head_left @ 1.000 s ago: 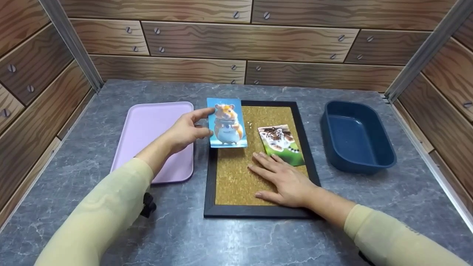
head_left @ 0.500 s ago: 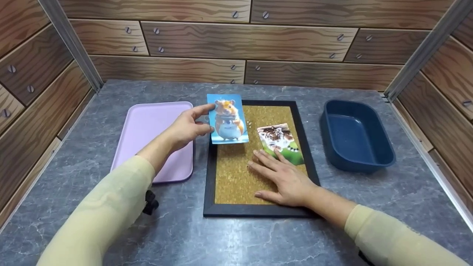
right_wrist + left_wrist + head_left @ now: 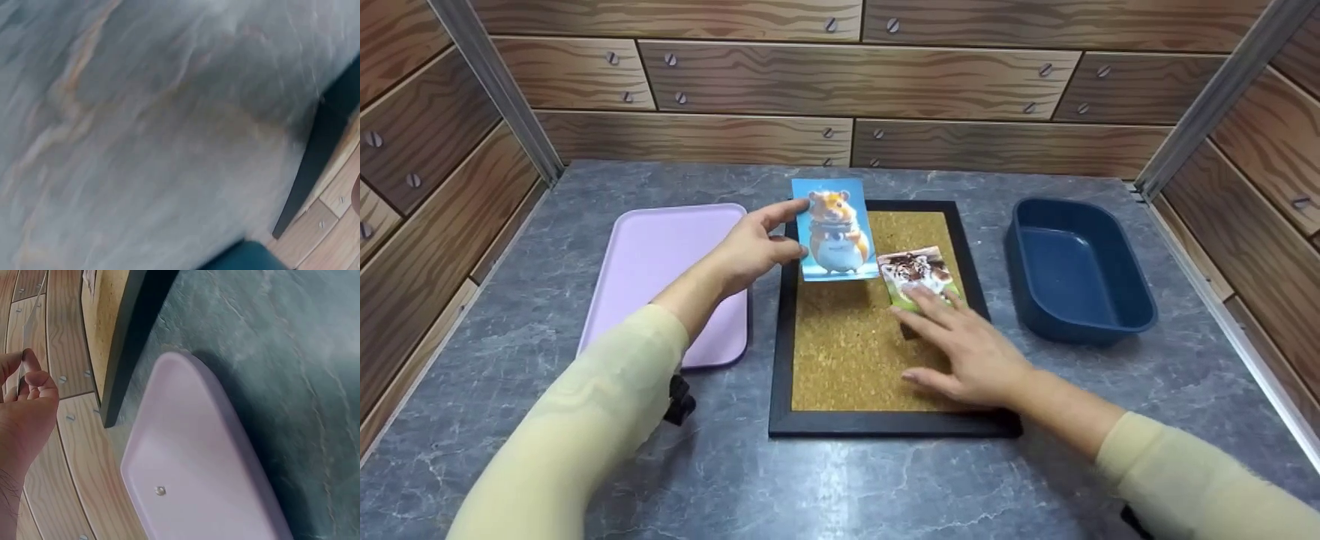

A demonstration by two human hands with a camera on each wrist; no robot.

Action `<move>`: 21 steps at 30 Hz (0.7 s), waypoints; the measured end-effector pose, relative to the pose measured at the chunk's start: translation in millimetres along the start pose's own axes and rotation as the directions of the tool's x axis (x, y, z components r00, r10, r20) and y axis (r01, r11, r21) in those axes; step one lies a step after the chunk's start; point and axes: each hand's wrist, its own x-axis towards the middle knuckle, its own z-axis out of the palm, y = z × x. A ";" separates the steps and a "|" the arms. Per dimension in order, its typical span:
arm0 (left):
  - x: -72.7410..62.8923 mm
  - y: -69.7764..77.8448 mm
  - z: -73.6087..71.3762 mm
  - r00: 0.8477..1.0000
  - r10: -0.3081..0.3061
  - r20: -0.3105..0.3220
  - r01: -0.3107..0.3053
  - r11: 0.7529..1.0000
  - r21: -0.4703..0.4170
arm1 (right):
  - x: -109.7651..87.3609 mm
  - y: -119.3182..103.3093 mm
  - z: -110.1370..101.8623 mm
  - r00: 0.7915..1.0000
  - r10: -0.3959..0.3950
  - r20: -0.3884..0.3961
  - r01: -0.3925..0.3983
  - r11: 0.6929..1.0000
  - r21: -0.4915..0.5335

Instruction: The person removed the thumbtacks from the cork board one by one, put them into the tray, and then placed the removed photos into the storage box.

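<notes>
My left hand (image 3: 750, 251) pinches the left edge of a blue picture card (image 3: 838, 232) printed with a hamster. The card is up over the far left corner of a black-framed cork board (image 3: 847, 367). Seen from the left wrist, the card (image 3: 26, 329) is a thin line between thumb and fingers (image 3: 42, 385). A tiger picture card (image 3: 913, 268) is at the right of the cork. My right hand (image 3: 979, 352) is over its lower part with fingers spread, hiding the green end. In the right wrist view, only a sliver of a finger (image 3: 356, 196) shows.
A lilac tray (image 3: 660, 300) lies left of the board, with a small shiny round spot (image 3: 160, 490) on it. To the right stands a deep blue tub (image 3: 1080, 277). Wood-patterned walls (image 3: 780, 75) enclose the grey marbled table (image 3: 720, 480) at back and sides.
My left hand has moved the hamster card farther back and slightly right. My right hand has shifted right and forward from the cork, covering more of the tiger card.
</notes>
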 end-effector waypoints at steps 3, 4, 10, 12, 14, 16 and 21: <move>4.4 2.0 5.4 1.000 0.009 0.004 -0.009 1.000 0.002 | -3.9 5.6 -13.0 1.000 0.019 -0.018 -0.019 1.000 -0.004; 5.7 2.8 7.4 1.000 0.012 0.005 -0.012 1.000 0.003 | -5.4 7.5 -17.3 0.999 0.026 -0.025 -0.027 1.000 -0.009; 12.6 7.4 18.2 0.999 0.048 0.016 -0.048 0.999 0.010 | -12.9 21.2 -39.8 0.996 0.066 -0.061 -0.069 0.997 -0.035; 15.0 9.3 21.5 0.998 0.057 0.023 -0.057 0.998 0.011 | -15.6 26.5 -46.9 0.995 0.078 -0.067 -0.080 0.996 -0.038; 17.5 11.7 25.1 0.998 0.061 0.025 -0.061 0.998 0.011 | -18.8 32.1 -54.1 0.993 0.095 -0.068 -0.098 0.994 -0.044; 19.9 14.2 28.8 0.998 0.060 0.025 -0.061 0.998 0.010 | -23.0 38.2 -61.0 0.990 0.121 -0.067 -0.124 0.991 -0.054; 26.3 19.8 38.5 0.997 0.067 0.035 -0.066 0.998 -0.016 | -34.3 54.3 -77.4 0.977 0.206 -0.061 -0.210 0.976 -0.062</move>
